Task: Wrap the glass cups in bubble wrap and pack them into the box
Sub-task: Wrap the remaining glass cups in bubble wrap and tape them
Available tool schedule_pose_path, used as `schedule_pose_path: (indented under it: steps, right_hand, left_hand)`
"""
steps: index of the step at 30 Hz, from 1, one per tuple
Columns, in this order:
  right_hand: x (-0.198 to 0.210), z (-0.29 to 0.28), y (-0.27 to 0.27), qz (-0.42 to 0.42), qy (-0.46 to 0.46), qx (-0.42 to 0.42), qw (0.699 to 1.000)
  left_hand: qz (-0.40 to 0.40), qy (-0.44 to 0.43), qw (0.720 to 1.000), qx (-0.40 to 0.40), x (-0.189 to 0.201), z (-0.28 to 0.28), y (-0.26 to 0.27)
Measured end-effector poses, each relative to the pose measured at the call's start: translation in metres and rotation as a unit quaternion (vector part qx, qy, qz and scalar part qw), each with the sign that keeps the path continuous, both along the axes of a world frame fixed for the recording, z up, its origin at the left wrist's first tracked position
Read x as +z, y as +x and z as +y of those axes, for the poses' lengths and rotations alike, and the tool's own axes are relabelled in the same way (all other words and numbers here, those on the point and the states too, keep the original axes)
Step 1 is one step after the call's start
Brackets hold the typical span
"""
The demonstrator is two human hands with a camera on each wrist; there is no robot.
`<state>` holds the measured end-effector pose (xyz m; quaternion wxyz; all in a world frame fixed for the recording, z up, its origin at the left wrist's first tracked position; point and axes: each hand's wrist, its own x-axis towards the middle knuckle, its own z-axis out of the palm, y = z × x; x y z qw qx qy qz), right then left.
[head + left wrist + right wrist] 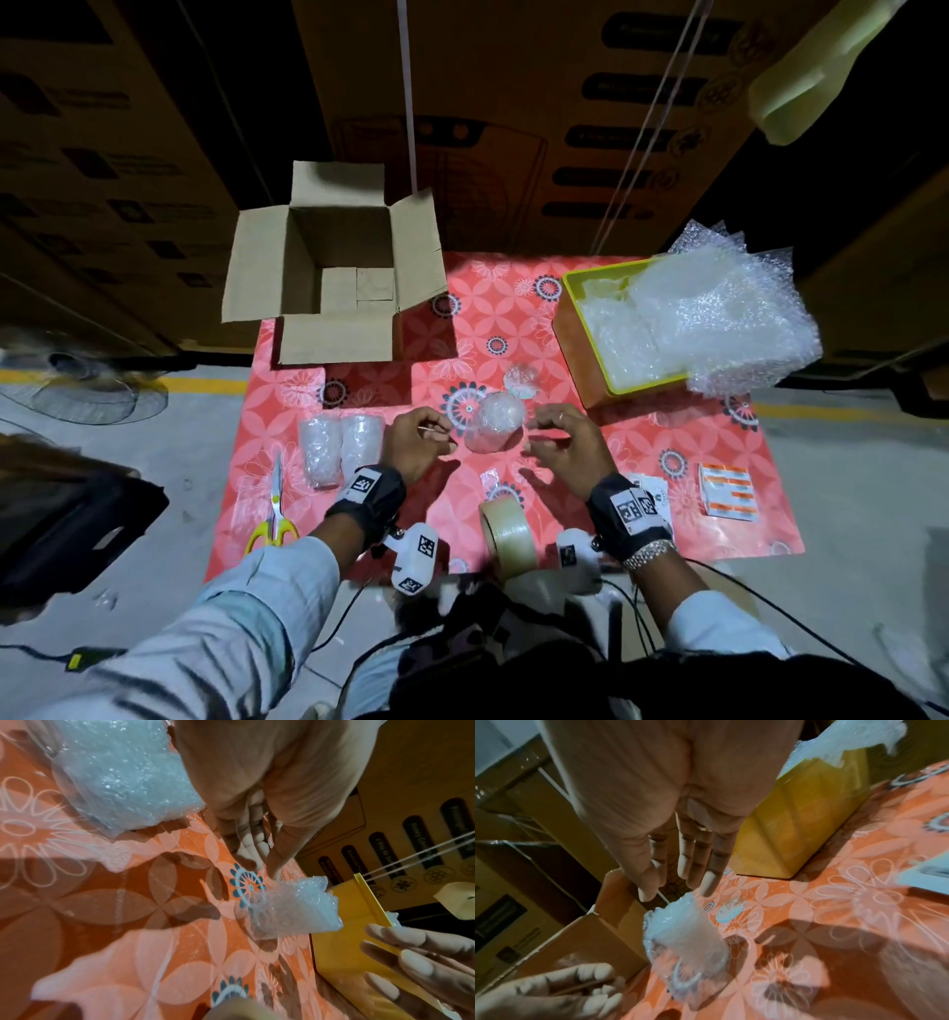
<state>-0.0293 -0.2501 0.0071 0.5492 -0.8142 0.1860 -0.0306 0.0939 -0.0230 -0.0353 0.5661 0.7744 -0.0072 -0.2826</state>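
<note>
A glass cup wrapped in bubble wrap (495,421) is seen standing near the middle of the tablecloth (590,478). Two more wrapped cups (339,447) are laid side by side towards its left edge. An open cardboard box (336,267), flaps spread, is set at the far left corner.
</note>
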Motion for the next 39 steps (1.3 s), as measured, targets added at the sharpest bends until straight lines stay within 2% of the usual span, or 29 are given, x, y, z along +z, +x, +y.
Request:
schedule_pose_path:
  steps: [2, 5, 9, 14, 17, 21, 24, 26, 29, 32, 36, 39]
  right_hand:
    - [0.003, 0.010, -0.021, 0.013, 0.028, -0.012, 0.999]
    - [0.000, 0.027, -0.050, 0.027, 0.021, -0.003, 0.999]
    - [-0.011, 0.044, -0.070, 0.050, 0.030, -0.023, 0.998]
    - [-0.005, 0.043, -0.057, 0.045, 0.027, -0.034, 0.998]
    - [0.001, 0.035, -0.031, 0.020, 0.018, -0.047, 0.999]
    - [0.002, 0.021, 0.010, 0.019, -0.062, -0.010, 0.998]
    - [-0.004, 0.014, 0.032, 0.059, -0.136, 0.055, 0.987]
    - [-0.005, 0.010, 0.040, 0.095, -0.144, 0.089, 0.981]
    - [-0.008, 0.007, 0.045, 0.106, -0.121, 0.112, 0.980]
    - [-0.019, 0.002, 0.052, 0.111, -0.146, 0.115, 0.976]
    - [-0.033, 0.003, 0.054, 0.142, -0.176, 0.135, 0.965]
    - [-0.032, 0.006, 0.053, 0.134, -0.180, 0.114, 0.968]
  left_hand:
    - [0.016, 0.003, 0.999, -0.035, -0.005, 0.007, -0.011]
    - [0.045, 0.005, 0.996, -0.073, -0.013, 0.014, -0.029]
    - [0.090, -0.007, 0.994, -0.058, -0.016, 0.012, -0.046]
    - [0.117, -0.020, 0.990, -0.076, -0.006, -0.008, -0.041]
    - [0.149, -0.035, 0.987, -0.057, -0.006, -0.024, -0.028]
    - [0.123, -0.010, 0.991, -0.045, -0.022, -0.039, -0.012]
    - [0.073, 0.005, 0.996, -0.049, 0.003, -0.047, -0.009]
    - [0.013, 0.053, 0.997, -0.063, 0.000, -0.048, -0.001]
    - [-0.019, 0.083, 0.994, -0.073, -0.006, -0.046, 0.010]
    - [-0.061, 0.099, 0.990, -0.077, -0.004, -0.047, 0.016]
    - [-0.059, 0.086, 0.993, -0.059, -0.001, -0.054, 0.020]
    - [-0.017, 0.059, 0.998, -0.024, -0.004, -0.057, 0.019]
